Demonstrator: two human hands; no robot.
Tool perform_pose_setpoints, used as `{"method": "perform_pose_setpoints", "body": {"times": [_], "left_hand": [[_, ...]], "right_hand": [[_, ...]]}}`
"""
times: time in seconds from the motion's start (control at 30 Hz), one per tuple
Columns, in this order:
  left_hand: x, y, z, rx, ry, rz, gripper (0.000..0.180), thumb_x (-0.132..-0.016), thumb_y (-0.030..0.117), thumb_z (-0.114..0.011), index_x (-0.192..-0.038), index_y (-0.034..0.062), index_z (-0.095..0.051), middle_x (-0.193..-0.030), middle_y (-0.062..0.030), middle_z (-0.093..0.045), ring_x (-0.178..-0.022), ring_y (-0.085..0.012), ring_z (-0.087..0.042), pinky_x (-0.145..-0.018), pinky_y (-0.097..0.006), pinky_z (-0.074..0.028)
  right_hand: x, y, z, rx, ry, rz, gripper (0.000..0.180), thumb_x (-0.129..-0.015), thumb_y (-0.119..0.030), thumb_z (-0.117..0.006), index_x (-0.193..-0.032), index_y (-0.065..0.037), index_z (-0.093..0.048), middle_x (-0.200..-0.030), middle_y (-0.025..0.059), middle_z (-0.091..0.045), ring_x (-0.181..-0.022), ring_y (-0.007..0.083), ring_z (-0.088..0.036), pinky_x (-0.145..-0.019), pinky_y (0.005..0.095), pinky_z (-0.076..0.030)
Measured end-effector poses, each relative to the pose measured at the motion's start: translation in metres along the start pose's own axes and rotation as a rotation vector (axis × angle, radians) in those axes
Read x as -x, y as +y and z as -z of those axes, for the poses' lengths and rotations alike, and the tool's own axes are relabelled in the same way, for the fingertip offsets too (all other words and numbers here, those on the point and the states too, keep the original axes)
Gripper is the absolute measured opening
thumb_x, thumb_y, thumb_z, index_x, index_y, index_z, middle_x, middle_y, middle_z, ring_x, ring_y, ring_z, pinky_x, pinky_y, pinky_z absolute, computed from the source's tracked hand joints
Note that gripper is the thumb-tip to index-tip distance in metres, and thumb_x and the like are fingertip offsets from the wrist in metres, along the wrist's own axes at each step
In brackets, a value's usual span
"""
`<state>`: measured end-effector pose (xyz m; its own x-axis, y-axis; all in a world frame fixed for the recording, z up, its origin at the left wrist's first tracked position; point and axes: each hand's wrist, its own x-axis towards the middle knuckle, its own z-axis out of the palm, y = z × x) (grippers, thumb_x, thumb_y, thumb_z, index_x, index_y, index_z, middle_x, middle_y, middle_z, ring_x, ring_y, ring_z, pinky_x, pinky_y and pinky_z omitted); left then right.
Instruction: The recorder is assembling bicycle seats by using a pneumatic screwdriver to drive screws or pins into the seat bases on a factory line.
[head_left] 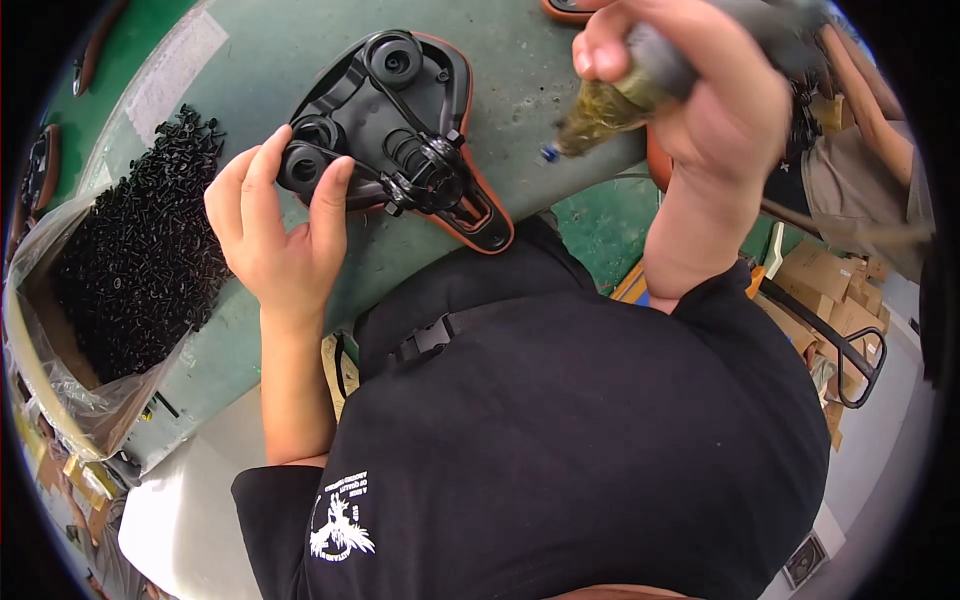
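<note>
A bicycle saddle [435, 105] lies upside down on the green table, its nose pointing to the lower right. Its underside is black with an orange rim, and it carries rails, a clamp [435, 170] and round black bumpers. My left hand [280, 235] is closed around the left bumper [304, 168], with the thumb on one side and fingers on the other. My right hand [725, 105] grips a power screwdriver [605, 110], smeared by motion, wrapped in yellowish material. Its blue tip [549, 153] is to the right of the saddle, apart from it.
A plastic-lined box [50, 345] heaped with small black screws [140, 250] stands at the left. Part of another saddle [568, 10] shows at the top. Another person's arm [865, 85] is at the far right, above stacked cartons [815, 275] and a black handle [865, 365].
</note>
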<state>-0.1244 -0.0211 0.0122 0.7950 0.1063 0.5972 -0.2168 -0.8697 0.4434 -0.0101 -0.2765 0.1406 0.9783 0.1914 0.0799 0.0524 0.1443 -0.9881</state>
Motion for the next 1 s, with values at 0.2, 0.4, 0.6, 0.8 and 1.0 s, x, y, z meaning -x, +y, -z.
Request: {"method": "perform_pose_setpoints", "body": {"times": [0.2,0.4,0.6,0.8,1.0], "left_hand": [[-0.002,-0.004,-0.008,-0.033,0.058,-0.045,0.05,-0.081,0.027,-0.093,-0.118,0.0006,-0.074,-0.108,-0.0106,-0.068,-0.098,-0.0268,-0.063,-0.086,-0.037,-0.051],[-0.014,-0.017,-0.006,0.043,0.037,-0.068,0.039,-0.081,0.018,-0.091,-0.111,-0.0008,-0.074,-0.105,-0.0122,-0.071,-0.098,-0.028,-0.066,-0.087,-0.038,-0.053],[-0.031,-0.025,-0.001,0.045,-0.094,-0.085,0.041,-0.084,0.018,-0.088,-0.118,0.0014,-0.073,-0.111,-0.0125,-0.069,-0.105,-0.0296,-0.064,-0.093,-0.039,-0.052],[-0.029,-0.027,0.003,0.071,-0.098,-0.039,0.05,-0.083,0.021,-0.089,-0.127,0.0027,-0.071,-0.12,-0.013,-0.065,-0.111,-0.0294,-0.061,-0.096,-0.039,-0.051],[-0.026,-0.032,-0.002,0.145,-0.041,-0.02,0.051,-0.08,0.019,-0.09,-0.125,0.0013,-0.072,-0.122,-0.0137,-0.066,-0.113,-0.0299,-0.062,-0.098,-0.04,-0.051]], "right_hand": [[-0.018,0.103,0.056,-0.499,-0.511,0.225,0.013,-0.091,-0.003,-0.072,-0.102,0.001,-0.065,-0.084,0.0128,-0.071,-0.059,0.0175,-0.068,-0.055,0.0284,-0.052],[-0.012,0.072,0.046,0.117,-0.131,-0.375,0.028,-0.094,-0.01,-0.073,-0.118,-0.001,-0.062,-0.096,0.0111,-0.07,-0.07,0.0179,-0.07,-0.063,0.0311,-0.055],[-0.012,0.132,0.049,0.809,-0.116,-0.166,0.064,-0.09,-0.023,-0.076,-0.141,0.005,-0.05,-0.122,0.0209,-0.065,-0.097,0.0273,-0.071,-0.086,0.0392,-0.058],[-0.027,0.108,0.024,1.243,-0.295,-0.166,0.066,-0.092,-0.025,-0.076,-0.147,0.002,-0.051,-0.148,0.0195,-0.056,-0.127,0.0408,-0.061,-0.11,0.0438,-0.048],[-0.04,0.088,-0.007,0.852,-0.46,0.768,0.065,-0.089,-0.05,-0.079,-0.127,0.001,-0.068,-0.13,0.0185,-0.067,-0.127,0.0362,-0.06,-0.106,0.0448,-0.05]]}}
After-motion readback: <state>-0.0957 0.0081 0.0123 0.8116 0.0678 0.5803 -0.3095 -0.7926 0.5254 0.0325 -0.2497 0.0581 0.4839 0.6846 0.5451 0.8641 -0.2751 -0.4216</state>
